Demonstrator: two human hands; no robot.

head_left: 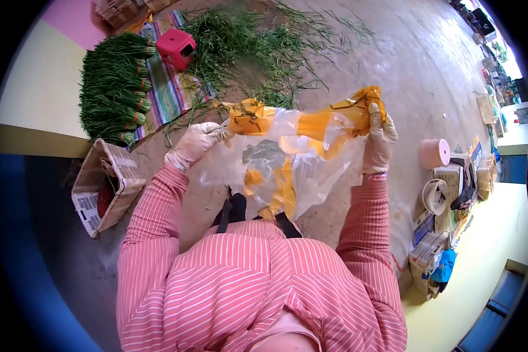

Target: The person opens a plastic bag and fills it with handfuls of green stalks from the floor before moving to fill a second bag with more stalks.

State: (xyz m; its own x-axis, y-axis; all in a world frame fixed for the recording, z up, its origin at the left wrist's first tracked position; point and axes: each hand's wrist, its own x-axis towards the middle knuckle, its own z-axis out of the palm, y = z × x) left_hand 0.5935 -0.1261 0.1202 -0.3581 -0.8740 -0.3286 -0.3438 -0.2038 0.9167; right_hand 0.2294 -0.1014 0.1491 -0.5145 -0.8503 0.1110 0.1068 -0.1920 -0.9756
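Stretched out in front of my body is a clear plastic bag (302, 170) with orange-yellow printed patches. My left hand (196, 142), in a whitish glove, pinches its upper left corner. At the other upper corner my right hand (380, 138), gloved too, grips the bunched orange edge with the thumb pressed on it. The lower part of the bag hangs loose and crumpled between my arms, over my dark footwear. Nothing else shows in either hand.
Bundled green stalks (114, 85) lie on a striped mat (173, 88), with a pink stool (176, 48) beside them. Loose greens (258, 47) cover the floor ahead. A crate (108, 188) stands at left; a pink roll (434, 154) and stacked crates (431, 252) line the right.
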